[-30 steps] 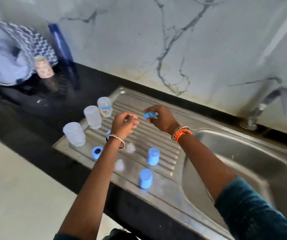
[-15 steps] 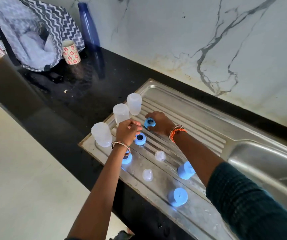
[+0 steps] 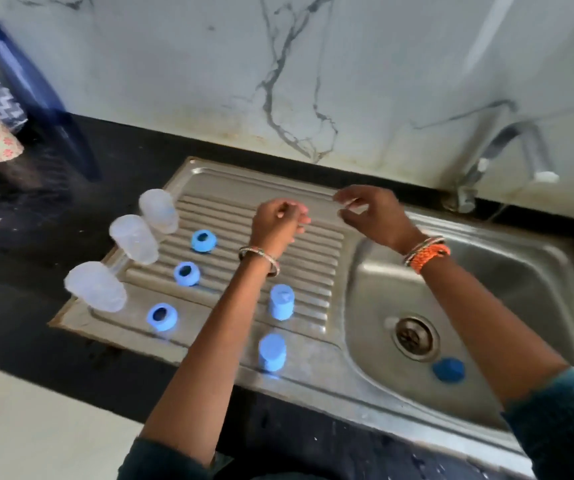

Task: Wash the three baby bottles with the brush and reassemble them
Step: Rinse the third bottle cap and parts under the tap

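Neither hand is clearly holding anything: the left hand (image 3: 280, 221) hangs over the ribbed drainboard (image 3: 313, 251) with fingers loosely curled, and the right hand (image 3: 370, 213) hovers just to its right with thumb and fingers apart, maybe pinching something clear, too blurry to tell. Around them everything's in pieces. Three clear bottle bodies (image 3: 134, 239) stand upside down in a row along the left edge of the drainboard, three blue collar rings (image 3: 186, 274) lie just right of them, and two blue caps (image 3: 281, 302) stand nearer, under the left forearm. A darker blue piece (image 3: 448, 369) sits down in the sink basin (image 3: 521, 271), near the drain (image 3: 414, 337). My guess is the washing's basically done and all the reassembly is left. No brush visible. The bodies look frosted and clean, nothing screwed together yet.
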Tool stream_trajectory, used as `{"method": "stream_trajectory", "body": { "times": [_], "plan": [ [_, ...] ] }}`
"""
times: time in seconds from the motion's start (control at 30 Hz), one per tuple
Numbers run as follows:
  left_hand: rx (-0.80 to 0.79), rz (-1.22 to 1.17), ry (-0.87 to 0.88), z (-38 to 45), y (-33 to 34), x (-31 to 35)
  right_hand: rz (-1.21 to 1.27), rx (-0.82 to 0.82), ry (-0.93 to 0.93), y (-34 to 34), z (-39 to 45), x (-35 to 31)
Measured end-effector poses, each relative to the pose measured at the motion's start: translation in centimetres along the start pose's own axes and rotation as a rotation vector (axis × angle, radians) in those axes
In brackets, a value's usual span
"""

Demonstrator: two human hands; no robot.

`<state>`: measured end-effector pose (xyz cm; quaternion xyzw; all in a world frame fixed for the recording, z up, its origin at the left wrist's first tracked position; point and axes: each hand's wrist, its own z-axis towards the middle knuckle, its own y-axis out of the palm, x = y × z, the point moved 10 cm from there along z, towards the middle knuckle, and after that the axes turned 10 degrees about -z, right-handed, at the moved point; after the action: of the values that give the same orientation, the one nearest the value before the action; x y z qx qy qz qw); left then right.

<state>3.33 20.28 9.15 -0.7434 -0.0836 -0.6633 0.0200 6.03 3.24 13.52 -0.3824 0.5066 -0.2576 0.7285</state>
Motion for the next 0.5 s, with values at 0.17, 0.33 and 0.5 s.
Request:
{"method": "stream_trajectory", "body": {
  "times": [0.17, 0.33, 0.5],
  "plan": [
    [-0.356, 0.154, -0.141, -2.5, 15.1, -6.9, -0.22, -0.124, 0.325, -1.4, -8.6, 14.3],
    [-0.4, 0.324, -0.334, -3.8, 19.6, -15.0, -0.239, -0.384, 0.451, 6.0, -13.7, 21.7],
    [-0.365, 0.393, -0.476, -4.0, 19.1, -20.9, -0.263, -0.616, 0.44, 14.6, -16.6, 24.0]
  ]
}}
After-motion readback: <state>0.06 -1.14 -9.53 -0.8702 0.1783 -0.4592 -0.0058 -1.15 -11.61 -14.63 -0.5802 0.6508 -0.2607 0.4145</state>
